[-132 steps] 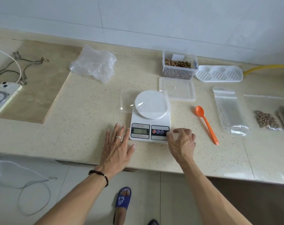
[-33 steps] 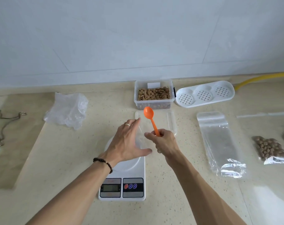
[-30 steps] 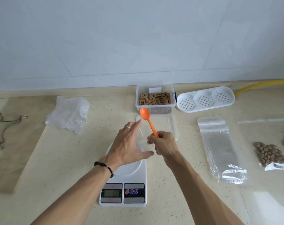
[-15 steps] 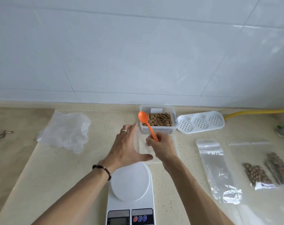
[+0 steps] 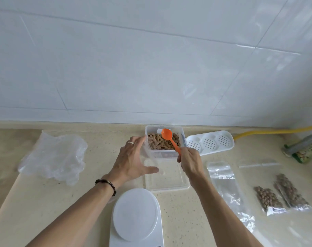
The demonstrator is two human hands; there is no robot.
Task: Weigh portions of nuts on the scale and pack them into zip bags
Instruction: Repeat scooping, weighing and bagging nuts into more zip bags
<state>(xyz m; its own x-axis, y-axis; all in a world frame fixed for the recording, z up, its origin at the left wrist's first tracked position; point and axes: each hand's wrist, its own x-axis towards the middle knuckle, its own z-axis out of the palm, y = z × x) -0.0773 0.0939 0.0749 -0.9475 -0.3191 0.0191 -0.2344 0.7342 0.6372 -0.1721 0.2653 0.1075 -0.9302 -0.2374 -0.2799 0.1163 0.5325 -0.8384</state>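
Spillage is the main risk at this moment, and its causes line up from left to right. Farthest left on the tabletop (image 5: 35,202) lies a crumpled clear bag (image 5: 53,157), well apart from the work and no threat. Next comes the left hand (image 5: 132,161), fingers spread and fairly straight, its fingertips at the left wall of the clear nut box (image 5: 163,154); whether they actually touch the wall I cannot tell. If that hand pushes rather than steadies, the light box could slide toward the wall or tip. Inside the box are the nuts (image 5: 158,143), and the bowl of the orange spoon (image 5: 167,135) hovers just above them, with no nuts visible in it. The right hand (image 5: 189,159) pinches the handle near its end, so a heaped scoop would sit far from the grip and could easily wobble.

Nearer the person, the box's lid (image 5: 166,177) lies flat between box and scale (image 5: 136,214), whose white platter looks bare. I judge that nuts tipped straight onto that smooth disc would roll off, and any carried spoonful must cross the lid to get there. The display is out of view, so I cannot tell whether the scale is zeroed.

To the right lie the empty zip bags (image 5: 224,180) and, beyond them, two filled bags (image 5: 280,195), near enough that a sweeping forearm might drag them.
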